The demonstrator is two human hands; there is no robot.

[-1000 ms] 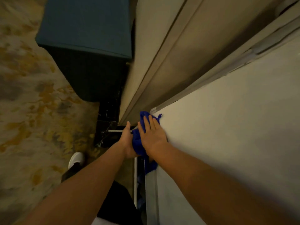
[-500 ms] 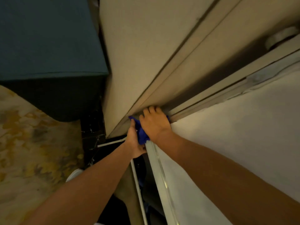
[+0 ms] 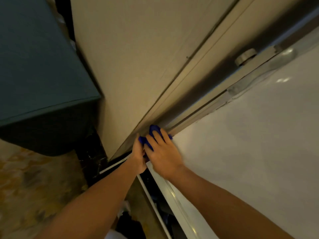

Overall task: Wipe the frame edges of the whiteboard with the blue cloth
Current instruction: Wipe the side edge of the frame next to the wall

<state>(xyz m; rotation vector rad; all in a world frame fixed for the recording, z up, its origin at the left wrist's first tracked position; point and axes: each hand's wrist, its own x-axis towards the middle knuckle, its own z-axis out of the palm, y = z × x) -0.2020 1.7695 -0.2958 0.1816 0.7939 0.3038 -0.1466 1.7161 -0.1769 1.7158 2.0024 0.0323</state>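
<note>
head cam | both hands meeting at whiteboard (image 3: 250, 152) corner, prob. to wrap blue cloth (image 3: 155, 131) round frame edge (image 3: 172, 190) | right hand (image 3: 164, 156) lying flat, fingers spread, pressing cloth on frame | left hand (image 3: 139, 156) curling in, pinching cloth's other side | cloth sitting at corner, mostly hidden under hands

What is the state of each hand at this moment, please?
Left hand: closed on the blue cloth at the whiteboard corner.
Right hand: open, fingers spread, pressing flat on the blue cloth.
</note>
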